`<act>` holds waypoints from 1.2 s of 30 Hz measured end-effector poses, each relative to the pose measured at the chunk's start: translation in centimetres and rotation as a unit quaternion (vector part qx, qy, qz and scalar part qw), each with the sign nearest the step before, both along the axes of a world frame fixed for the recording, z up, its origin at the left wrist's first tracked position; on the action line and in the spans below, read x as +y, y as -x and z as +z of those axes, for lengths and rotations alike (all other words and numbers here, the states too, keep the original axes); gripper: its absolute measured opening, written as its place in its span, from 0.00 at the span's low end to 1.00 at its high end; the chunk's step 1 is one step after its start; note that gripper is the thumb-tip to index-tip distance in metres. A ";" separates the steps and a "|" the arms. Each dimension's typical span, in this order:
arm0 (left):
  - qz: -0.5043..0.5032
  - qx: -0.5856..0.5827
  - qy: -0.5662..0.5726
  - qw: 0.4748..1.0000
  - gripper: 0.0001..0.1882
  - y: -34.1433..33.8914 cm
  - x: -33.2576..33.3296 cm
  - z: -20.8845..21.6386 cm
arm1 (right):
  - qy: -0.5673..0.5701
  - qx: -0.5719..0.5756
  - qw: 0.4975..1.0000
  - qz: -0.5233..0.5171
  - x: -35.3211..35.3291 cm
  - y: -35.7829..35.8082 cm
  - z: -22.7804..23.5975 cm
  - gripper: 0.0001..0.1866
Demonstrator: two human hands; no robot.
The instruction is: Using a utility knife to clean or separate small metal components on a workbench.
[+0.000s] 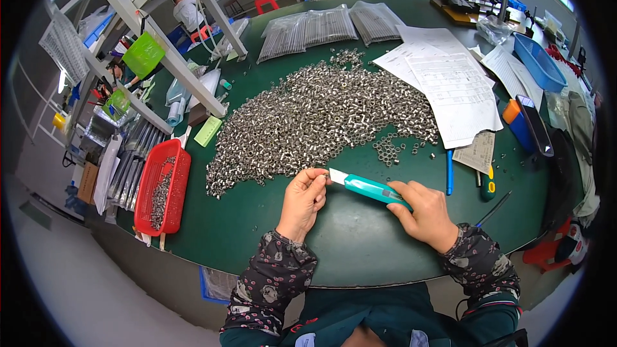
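Note:
My right hand [424,213] is closed around the teal handle of a utility knife [367,186], its wide blade out and pointing left. The blade's tip meets the fingertips of my left hand [303,200]. There the thumb and forefinger pinch a small metal ring, mostly hidden by the fingers. Beyond both hands spreads a large heap of small shiny metal rings [308,115] on the green table. A flat cluster of rings [387,150] lies apart from the heap, above the knife.
A red basket [182,186] with more rings stands at the left edge. Papers [443,83], a blue pen [449,173], a phone [535,125] and a yellow-green handled tool [489,185] lie to the right. Bagged metal rods [328,26] lie at the back. A shelf post [183,71] rises at left.

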State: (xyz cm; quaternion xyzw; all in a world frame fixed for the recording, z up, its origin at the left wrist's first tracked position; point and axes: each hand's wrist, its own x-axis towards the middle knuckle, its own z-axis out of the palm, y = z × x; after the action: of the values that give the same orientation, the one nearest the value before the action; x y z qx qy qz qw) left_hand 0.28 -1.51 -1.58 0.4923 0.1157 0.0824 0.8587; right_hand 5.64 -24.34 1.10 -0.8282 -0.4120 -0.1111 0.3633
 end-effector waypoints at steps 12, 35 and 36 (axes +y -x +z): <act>-0.007 0.005 -0.027 1.000 0.05 0.0 0.2 0.0 | -0.022 0.116 0.992 0.044 0.0 -0.8 -0.6 0.14; -0.073 0.008 -0.666 0.742 0.07 -7.4 -8.0 2.4 | -0.308 0.158 0.934 -0.085 -1.5 -2.6 0.1 0.14; -0.070 -0.013 -0.693 0.717 0.06 -7.6 -8.3 2.3 | -0.310 0.157 0.934 -0.087 -1.5 -2.5 0.2 0.14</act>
State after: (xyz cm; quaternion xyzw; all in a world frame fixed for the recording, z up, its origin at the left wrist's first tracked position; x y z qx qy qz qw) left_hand 7.91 -9.81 0.75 0.9555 -0.0201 0.0855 0.2817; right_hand 8.18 -25.88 1.25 -0.7141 -0.2210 -0.1327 0.6508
